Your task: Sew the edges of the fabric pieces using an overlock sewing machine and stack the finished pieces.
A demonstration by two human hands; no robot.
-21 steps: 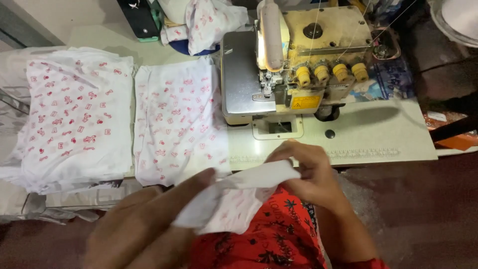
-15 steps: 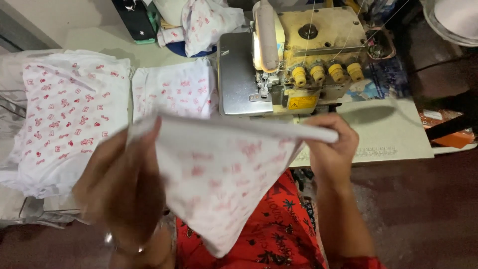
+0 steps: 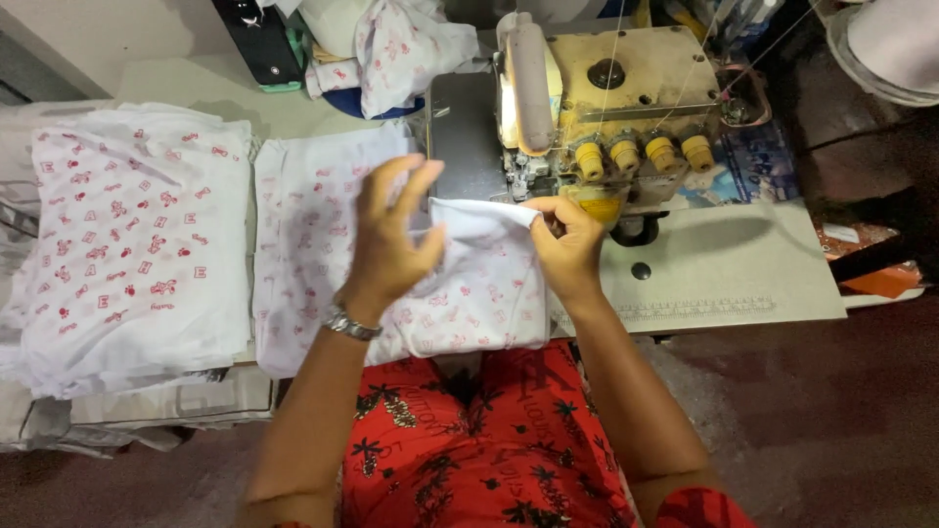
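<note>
A white fabric piece with small red prints [image 3: 479,284] lies on the sewing table in front of a cream overlock sewing machine [image 3: 606,108]. My right hand [image 3: 565,244] pinches the piece's top right corner close to the machine's presser foot. My left hand [image 3: 391,235], a metal watch on its wrist, rests on the piece's left edge with fingers spread and raised. The lower edge of the piece hangs toward my red patterned lap.
A stack of printed white fabric [image 3: 132,244] sits at the left, a second stack [image 3: 313,235] beside it under my left arm. Bundled fabric [image 3: 406,44] and a dark object [image 3: 259,39] lie at the back. The table's [image 3: 734,264] right side is bare.
The fabric piece, held up spread between both hands before, now lies flat on the table by the machine. My right hand has moved its corner up to the presser foot.
</note>
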